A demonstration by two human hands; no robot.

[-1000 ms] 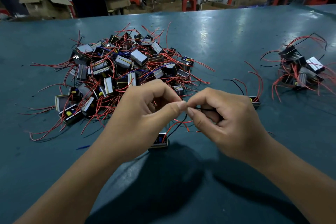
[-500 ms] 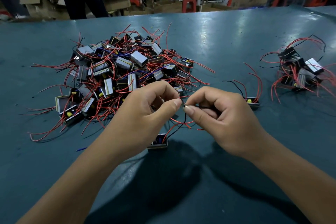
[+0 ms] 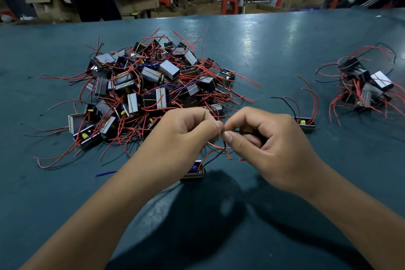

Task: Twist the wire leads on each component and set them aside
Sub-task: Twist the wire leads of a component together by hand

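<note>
- The big pile of parts (image 3: 153, 90) sits at ten o'clock on the table (image 3: 274, 46), its red wires trailing toward the left edge.
- The left hand (image 3: 184, 136) pinches the black wire (image 3: 213, 156) between thumb and forefinger.
- The part (image 3: 194, 172) being worked rests on the table at six o'clock of the fingertips.
- The right hand (image 3: 269, 147) pinches the same wire, thumbs almost touching.
- A lone part (image 3: 305, 124) lies just right of that hand.
- A small pile (image 3: 363, 87) sits at two o'clock, near the right edge.
- Bare tabletop spreads at twelve o'clock; no writing is readable.
</note>
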